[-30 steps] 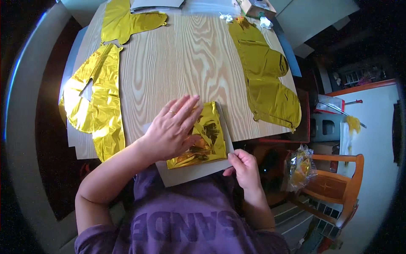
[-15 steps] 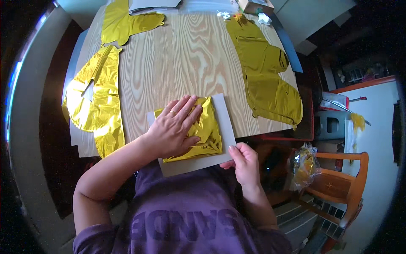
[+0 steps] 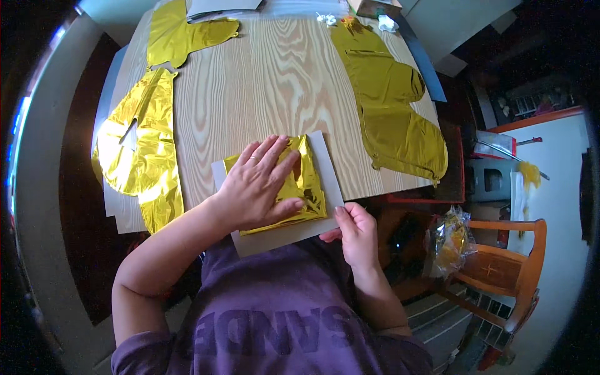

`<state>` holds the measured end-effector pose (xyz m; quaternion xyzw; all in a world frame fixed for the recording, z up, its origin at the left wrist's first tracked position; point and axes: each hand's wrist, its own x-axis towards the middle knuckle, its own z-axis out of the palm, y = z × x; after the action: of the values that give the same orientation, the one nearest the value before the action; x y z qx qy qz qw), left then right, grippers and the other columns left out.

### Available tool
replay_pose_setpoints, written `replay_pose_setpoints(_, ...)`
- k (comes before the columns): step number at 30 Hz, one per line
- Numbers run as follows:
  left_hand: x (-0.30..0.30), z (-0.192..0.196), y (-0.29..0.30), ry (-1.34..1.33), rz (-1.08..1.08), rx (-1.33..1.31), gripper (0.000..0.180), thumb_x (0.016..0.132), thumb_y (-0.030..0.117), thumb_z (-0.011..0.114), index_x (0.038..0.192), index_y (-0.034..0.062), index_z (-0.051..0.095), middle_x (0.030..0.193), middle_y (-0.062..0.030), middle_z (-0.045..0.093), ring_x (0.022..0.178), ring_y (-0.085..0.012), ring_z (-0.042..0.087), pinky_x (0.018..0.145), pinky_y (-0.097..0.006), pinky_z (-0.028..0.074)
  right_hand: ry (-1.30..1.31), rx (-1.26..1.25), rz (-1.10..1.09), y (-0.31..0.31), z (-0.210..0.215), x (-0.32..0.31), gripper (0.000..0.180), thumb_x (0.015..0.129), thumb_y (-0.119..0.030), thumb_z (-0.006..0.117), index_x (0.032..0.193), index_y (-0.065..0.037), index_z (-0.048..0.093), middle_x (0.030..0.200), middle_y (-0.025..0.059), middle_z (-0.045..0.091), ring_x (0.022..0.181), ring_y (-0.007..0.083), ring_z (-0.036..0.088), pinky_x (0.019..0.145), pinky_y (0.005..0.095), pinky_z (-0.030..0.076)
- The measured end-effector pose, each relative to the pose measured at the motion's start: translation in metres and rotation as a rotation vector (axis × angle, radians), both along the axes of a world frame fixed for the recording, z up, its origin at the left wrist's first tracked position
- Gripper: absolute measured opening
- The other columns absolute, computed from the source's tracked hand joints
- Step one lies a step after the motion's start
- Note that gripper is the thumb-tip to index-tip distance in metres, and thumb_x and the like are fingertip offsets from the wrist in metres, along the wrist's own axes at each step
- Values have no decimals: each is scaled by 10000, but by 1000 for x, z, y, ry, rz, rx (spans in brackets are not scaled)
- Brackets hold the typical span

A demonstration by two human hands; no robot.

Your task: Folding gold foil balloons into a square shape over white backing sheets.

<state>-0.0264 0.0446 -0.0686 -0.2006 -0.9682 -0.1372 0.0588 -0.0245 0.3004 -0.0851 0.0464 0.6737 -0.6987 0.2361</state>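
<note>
A gold foil balloon (image 3: 307, 181), folded into a flat square, lies on a grey card (image 3: 331, 164) at the table's near edge. My left hand (image 3: 257, 181) rests flat on the folded foil with its fingers stretched out, covering its left part. With thumb and fingers, my right hand (image 3: 356, 230) pinches the card's near right corner. The card's near edge sticks out past the table toward my body.
Flat gold foil balloons lie on the wooden table (image 3: 262, 81): a letter-like one (image 3: 140, 137) at left, an angular one (image 3: 194, 34) behind it, and a curved one (image 3: 394, 106) at right. A wooden chair (image 3: 500, 269) with a clear bag (image 3: 453, 237) stands at right.
The card and folded balloon have shifted slightly left and away from me, with both hands moving along. My left thumb has spread a little across the foil.
</note>
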Motion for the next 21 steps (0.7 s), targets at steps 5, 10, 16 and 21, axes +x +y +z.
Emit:
replay_pose_setpoints(5, -3, 8, 19, 0, 67, -117, 859, 872, 734, 527, 1517, 176, 425, 1505, -293, 383, 1384, -473, 394, 1110, -627, 315, -6, 2, 13, -1, 1, 0, 240, 1051, -213, 561, 1015, 19, 608, 860, 79, 665, 604, 152, 669, 559, 265, 568)
replay_pose_setpoints(10, -3, 6, 23, -21, 83, -132, 877, 838, 729, 574, 1528, 213, 415, 1512, -307, 361, 1389, -491, 367, 1104, -642, 313, 1, 23, 15, -1, -1, -1, 234, 1052, -206, 557, 1002, 16, 611, 854, 73, 664, 612, 151, 673, 561, 263, 569)
replay_pose_setpoints(16, -2, 4, 26, -12, 102, -133, 905, 823, 734, 589, 1539, 213, 397, 1518, -304, 358, 1392, -492, 368, 1107, -644, 314, 352, 353, 68, 6, 0, -1, 209, 1006, -201, 630, 1005, 8, 626, 821, 88, 661, 642, 177, 667, 576, 291, 543)
replay_pose_setpoints(21, -1, 0, 23, 22, 113, -80, 913, 822, 723, 605, 1533, 187, 401, 1512, -296, 373, 1383, -492, 383, 1101, -642, 326, 964, 832, 43, 6, 37, 5, 192, 904, -181, 738, 954, -22, 643, 804, 121, 643, 683, 281, 657, 601, 381, 513)
